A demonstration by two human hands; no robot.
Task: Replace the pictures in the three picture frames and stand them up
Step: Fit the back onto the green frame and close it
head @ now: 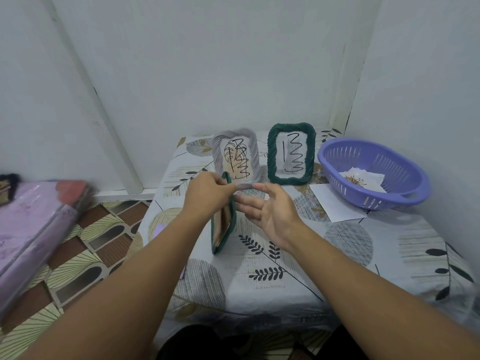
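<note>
Gripped at its top by the left hand (207, 193) alone, right hand (270, 211) released beside it, the green frame (223, 229) stands edge-on mid-surface (285, 281) and could topple.

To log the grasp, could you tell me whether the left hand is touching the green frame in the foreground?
Touching. The head view shows the left hand with its fingers curled over the top edge of the green frame, holding it upright.

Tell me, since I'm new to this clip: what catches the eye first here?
Two upright rope-edged frames at the table's back: a pale grey picture frame and a dark green picture frame, both showing black scribbles. In front, the left hand grips the top of a third green-edged frame seen edge-on, the right hand open beside it. A purple slotted plastic basket sits right.
</note>
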